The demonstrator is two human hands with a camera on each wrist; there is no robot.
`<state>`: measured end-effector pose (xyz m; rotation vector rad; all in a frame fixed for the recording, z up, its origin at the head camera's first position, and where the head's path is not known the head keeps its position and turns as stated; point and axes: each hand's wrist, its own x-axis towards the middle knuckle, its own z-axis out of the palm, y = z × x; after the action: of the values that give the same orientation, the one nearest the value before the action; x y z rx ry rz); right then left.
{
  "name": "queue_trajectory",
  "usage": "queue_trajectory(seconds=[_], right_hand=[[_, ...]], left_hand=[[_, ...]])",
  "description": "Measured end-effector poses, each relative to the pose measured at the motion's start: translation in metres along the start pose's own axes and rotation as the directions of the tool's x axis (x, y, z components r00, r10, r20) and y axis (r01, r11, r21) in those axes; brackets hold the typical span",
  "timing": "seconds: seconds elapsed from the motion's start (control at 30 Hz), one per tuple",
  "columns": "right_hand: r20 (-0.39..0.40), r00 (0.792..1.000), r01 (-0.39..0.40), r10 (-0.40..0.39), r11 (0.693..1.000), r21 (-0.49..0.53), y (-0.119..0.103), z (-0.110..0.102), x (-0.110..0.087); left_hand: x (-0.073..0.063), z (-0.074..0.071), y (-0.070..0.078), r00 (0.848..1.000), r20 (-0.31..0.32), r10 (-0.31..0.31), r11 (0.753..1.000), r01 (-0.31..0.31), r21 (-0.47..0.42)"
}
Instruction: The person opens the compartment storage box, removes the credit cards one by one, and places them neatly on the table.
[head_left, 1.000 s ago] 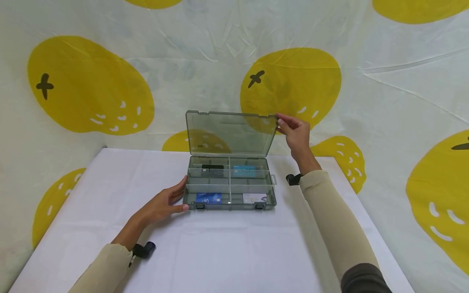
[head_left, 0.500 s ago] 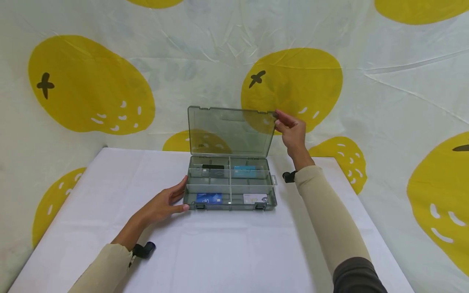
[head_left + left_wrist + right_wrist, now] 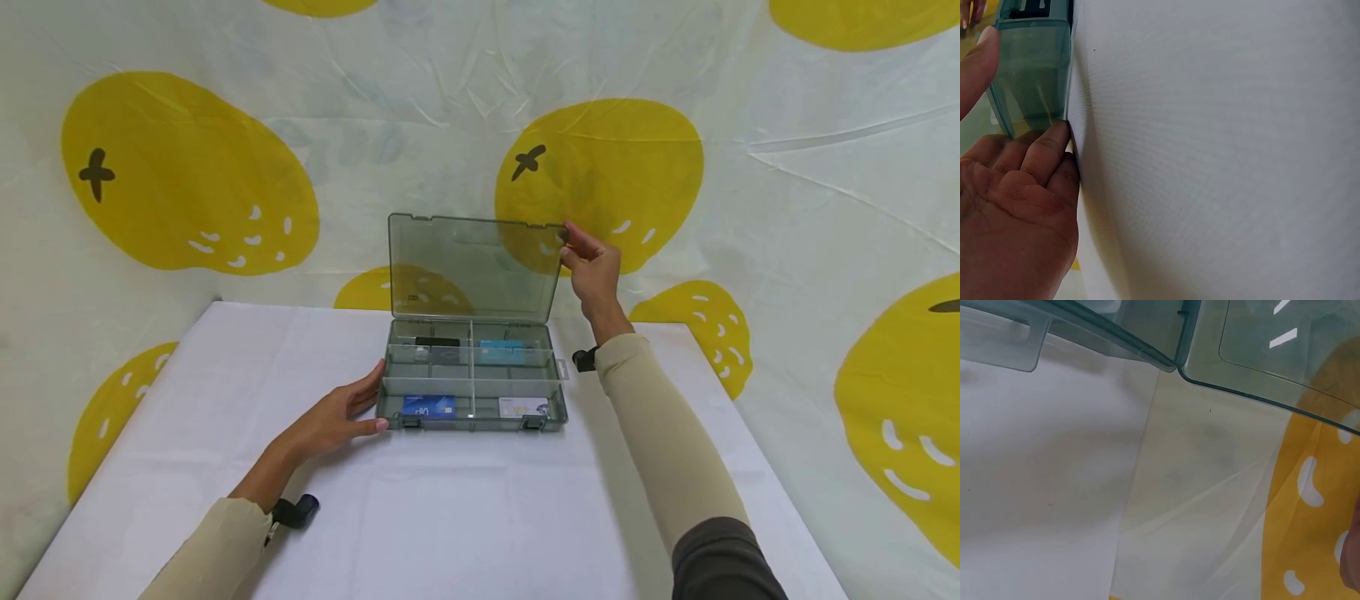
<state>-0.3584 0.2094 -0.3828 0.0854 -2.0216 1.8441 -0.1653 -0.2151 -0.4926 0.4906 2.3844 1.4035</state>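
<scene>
A grey see-through plastic compartment box [image 3: 472, 423] stands on the table with its hinged lid [image 3: 472, 258] raised nearly upright. At the lid's top right corner, my right hand [image 3: 596, 271] pinches the edge between thumb and fingers. My left hand [image 3: 333, 421] rests against the box's left end, thumb at the front corner and fingers along the side. Inside lie a blue card [image 3: 429, 406] and a white card [image 3: 523, 407] in front. A dark card [image 3: 437, 343] and a light blue card [image 3: 501, 352] are in the back compartments. In the right wrist view, the lid [image 3: 1272, 356] meets the box at the hinge.
A white cloth covers the table [image 3: 450, 517]. Behind it hangs a pale curtain [image 3: 420, 108] printed with big yellow fruits. Two latches [image 3: 411, 422] sit on the box front, and a hanging tab [image 3: 562, 368] sticks out at its right end.
The lid has tilted a little further back and up, my right hand moving slightly up and left with it. My left hand and the box have stayed in place.
</scene>
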Motion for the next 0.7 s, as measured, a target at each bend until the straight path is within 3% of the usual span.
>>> queue_trajectory(seconds=[0.27, 0.53, 0.7], right_hand=[[0.018, 0.999, -0.043, 0.043, 0.999, -0.025, 0.003, -0.001, -0.002], [0.094, 0.993, -0.072, 0.072, 0.997, -0.009, 0.013, -0.008, -0.006], [0.14, 0.985, -0.09, 0.098, 0.994, -0.065, 0.018, -0.011, -0.011]], left_hand=[[0.0, 0.0, 0.0, 1.0, 0.002, -0.007, 1.0, 0.007, 0.001], [-0.001, -0.001, 0.0, 1.0, 0.002, 0.003, 1.0, -0.003, -0.003], [-0.001, -0.001, -0.001, 1.0, 0.003, 0.016, 1.0, -0.016, 0.001]])
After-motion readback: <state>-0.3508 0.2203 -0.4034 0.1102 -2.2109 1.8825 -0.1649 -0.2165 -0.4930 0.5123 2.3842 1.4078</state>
